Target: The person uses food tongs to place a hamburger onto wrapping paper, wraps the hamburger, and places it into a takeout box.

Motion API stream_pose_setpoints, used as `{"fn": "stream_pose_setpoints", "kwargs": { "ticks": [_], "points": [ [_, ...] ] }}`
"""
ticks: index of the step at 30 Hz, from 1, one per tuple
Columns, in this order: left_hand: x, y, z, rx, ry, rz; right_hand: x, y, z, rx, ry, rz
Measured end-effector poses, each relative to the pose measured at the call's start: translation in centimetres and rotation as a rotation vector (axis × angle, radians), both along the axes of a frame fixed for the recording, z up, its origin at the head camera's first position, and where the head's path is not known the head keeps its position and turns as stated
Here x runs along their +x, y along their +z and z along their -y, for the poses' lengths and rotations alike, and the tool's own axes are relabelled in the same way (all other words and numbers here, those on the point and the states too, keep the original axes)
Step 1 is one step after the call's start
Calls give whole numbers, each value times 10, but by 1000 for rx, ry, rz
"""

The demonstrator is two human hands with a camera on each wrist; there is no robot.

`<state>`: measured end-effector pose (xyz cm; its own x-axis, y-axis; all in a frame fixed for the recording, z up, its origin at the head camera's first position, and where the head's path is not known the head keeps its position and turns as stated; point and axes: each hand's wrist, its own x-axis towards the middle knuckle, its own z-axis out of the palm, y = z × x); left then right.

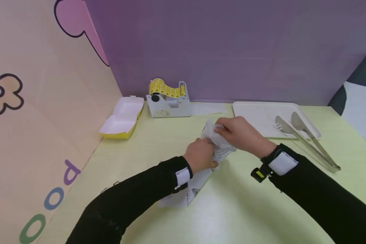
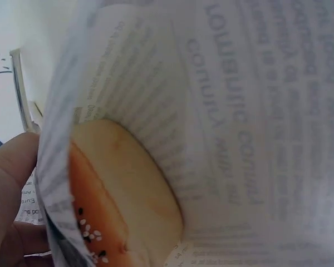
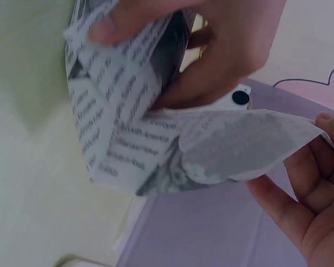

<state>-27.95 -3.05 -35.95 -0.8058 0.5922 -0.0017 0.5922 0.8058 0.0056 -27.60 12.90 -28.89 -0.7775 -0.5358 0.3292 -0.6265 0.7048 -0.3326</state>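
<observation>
Yellowish bench (image 1: 231, 217); before the dispenser (image 1: 170, 109), left hand (image 1: 201, 154) grips printed paper (image 1: 222, 150) around a bun (image 2: 139, 186), right hand (image 1: 244, 136) pinches the paper's edge.

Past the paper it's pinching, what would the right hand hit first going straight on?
Beyond the printed paper, the right hand would probably meet the white dispenser first; the hand's height above the table is unclear, so it might pass over.
</observation>
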Motion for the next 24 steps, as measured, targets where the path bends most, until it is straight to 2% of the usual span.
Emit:
{"fn": "stream_pose_setpoints", "kwargs": {
  "ticks": [2,5,9,13,19,24],
  "points": [
    [0,-3,0,12,-3,-23,1,-4,2,-29,5,32],
    [1,-6,2,46,-6,-58,0,-10,2,-107,5,129],
    [5,-7,3,75,12,-100,0,-15,1,-256,17,359],
    [6,-7,2,68,27,-115,1,-17,2,-344,24,546],
    [5,-8,1,65,49,-114,2,-18,8,-399,-7,590],
    [5,-7,1,91,72,-51,3,-20,9,-374,-38,630]
  ]
}}
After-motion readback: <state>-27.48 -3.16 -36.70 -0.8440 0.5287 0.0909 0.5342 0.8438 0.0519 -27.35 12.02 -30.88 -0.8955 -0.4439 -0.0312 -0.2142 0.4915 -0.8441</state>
